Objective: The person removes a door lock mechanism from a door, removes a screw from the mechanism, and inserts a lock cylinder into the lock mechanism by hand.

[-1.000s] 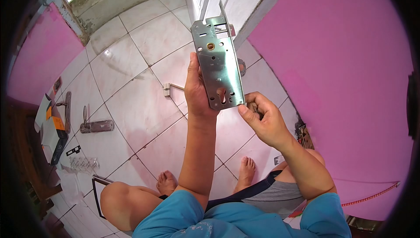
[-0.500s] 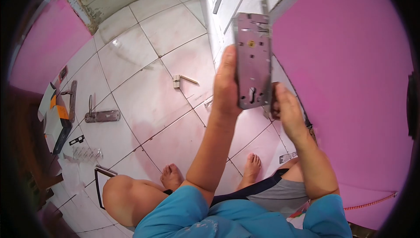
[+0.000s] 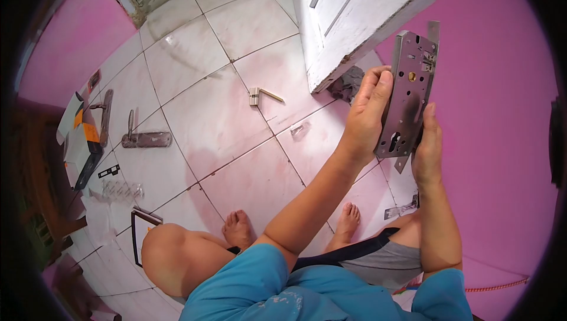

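Note:
A metal mortise lock body (image 3: 407, 96) is held up at the right, in front of the pink wall, with its long faceplate on the right side. My left hand (image 3: 371, 114) grips its left edge, thumb along the casing. Around the lower right edge, my right hand (image 3: 427, 150) is closed on the same lock body, its far fingers hidden. On the tiles lies a lock cylinder (image 3: 254, 96) with a brass-coloured rod (image 3: 271, 95) beside it.
A white door (image 3: 366, 14) stands open by the pink wall (image 3: 502, 120). On the left floor are a door handle plate (image 3: 147, 139), another handle (image 3: 106, 117), an open box (image 3: 82, 150), a black strike plate (image 3: 109, 171) and clear plastic packaging (image 3: 123, 190).
Both hands have carried the lock body to the right, where it now tilts. The view has shifted, showing more of the door's lower edge.

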Demonstrator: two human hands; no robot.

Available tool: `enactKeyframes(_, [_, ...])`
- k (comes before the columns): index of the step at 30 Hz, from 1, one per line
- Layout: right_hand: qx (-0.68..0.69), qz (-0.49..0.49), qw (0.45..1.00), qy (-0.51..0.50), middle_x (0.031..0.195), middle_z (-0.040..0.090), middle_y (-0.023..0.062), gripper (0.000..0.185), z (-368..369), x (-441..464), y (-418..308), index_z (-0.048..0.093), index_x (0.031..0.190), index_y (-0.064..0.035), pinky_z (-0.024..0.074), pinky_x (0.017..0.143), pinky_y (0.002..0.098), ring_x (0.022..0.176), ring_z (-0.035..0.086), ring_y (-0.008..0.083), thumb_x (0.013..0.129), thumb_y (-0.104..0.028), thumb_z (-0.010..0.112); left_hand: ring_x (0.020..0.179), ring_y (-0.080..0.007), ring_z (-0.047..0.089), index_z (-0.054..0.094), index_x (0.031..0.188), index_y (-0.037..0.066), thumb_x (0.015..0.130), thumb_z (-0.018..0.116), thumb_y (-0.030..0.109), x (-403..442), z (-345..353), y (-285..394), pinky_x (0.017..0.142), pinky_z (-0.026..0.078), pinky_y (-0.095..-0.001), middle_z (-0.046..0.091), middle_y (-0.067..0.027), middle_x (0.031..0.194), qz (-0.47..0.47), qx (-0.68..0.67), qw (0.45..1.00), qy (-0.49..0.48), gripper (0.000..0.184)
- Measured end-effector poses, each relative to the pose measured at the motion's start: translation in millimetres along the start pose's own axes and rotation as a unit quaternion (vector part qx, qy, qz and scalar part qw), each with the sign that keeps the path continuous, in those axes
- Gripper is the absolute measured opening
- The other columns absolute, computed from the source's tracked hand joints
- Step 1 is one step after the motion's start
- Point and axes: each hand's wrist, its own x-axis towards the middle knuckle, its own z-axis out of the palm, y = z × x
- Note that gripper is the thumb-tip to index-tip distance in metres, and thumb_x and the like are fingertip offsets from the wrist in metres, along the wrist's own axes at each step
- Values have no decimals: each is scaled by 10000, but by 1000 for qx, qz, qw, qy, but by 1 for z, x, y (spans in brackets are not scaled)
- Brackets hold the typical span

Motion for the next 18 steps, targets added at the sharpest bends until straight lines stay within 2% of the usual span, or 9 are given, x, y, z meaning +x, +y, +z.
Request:
enactKeyframes(7, [57, -23, 998, -22, 1145, 634, 83, 500, 0, -8, -9, 577, 1230, 21, 460, 906, 260, 1024, 591, 135, 1052, -413, 404, 905, -39, 533, 498, 1214, 89, 1064, 432, 336, -3, 4, 3, 790, 454, -200, 581, 9, 1018, -4, 13, 1000, -8, 297])
enactKeyframes(9, [74, -66, 995, 29, 1014, 617, 21, 384, 7, -13, -17, 610, 1071, -8, 431, 830, 244, 923, 533, 85, 1069, -330, 400, 925, -37, 524, 494, 1230, 91, 1065, 427, 343, -6, 9, 5, 823, 446, -202, 581, 10, 1027, -11, 57, 998, -27, 309])
enactKeyframes(11, [68, -56, 995, 44, 1034, 617, 33, 395, 3, -16, -16, 598, 1101, -1, 438, 841, 252, 941, 548, 100, 1068, -338, 394, 954, -44, 538, 522, 1210, 62, 1055, 467, 302, -4, 7, 11, 810, 461, -213, 591, -5, 1046, -4, 44, 998, -40, 291])
enactKeyframes(13, [97, -84, 990, 63, 1131, 632, 79, 469, 2, -18, -21, 566, 1226, 27, 466, 898, 277, 998, 598, 141, 1057, -374, 390, 925, -68, 584, 563, 1164, 27, 1034, 521, 238, 2, -6, 25, 761, 487, -230, 622, -33, 1033, 68, 185, 974, -107, 251])
enactKeyframes(14, [85, -100, 990, 45, 1129, 629, 82, 468, -9, -20, -17, 554, 1239, 22, 470, 896, 281, 1001, 602, 145, 1053, -377, 393, 842, -99, 632, 600, 1113, 2, 1011, 561, 196, 8, -24, 34, 711, 513, -253, 654, -54, 963, 82, 235, 963, -100, 222])
enactKeyframes(15, [89, -99, 990, 44, 1129, 629, 82, 468, -10, -20, -16, 554, 1239, 22, 470, 896, 281, 1001, 602, 145, 1053, -377, 393, 856, -158, 668, 616, 1105, -6, 1013, 553, 203, 13, -49, 51, 723, 531, -284, 681, -91, 948, 80, 355, 929, -66, 237])
enactKeyframes(17, [136, -94, 986, 26, 1112, 628, 78, 452, -13, -21, -19, 554, 1234, 12, 470, 881, 276, 990, 599, 138, 1051, -373, 401, 849, -134, 667, 637, 1101, 2, 984, 589, 171, 22, -104, 78, 712, 518, -271, 707, -92, 949, 112, 508, 848, 106, 211])
enactKeyframes(18, [130, -87, 986, 52, 1101, 626, 70, 438, -7, -22, -24, 559, 1229, 5, 465, 865, 266, 975, 593, 130, 1054, -361, 397, 836, -185, 681, 629, 1125, -3, 955, 617, 162, 26, -145, 90, 738, 524, -301, 715, -122, 948, 153, 648, 724, 178, 237])
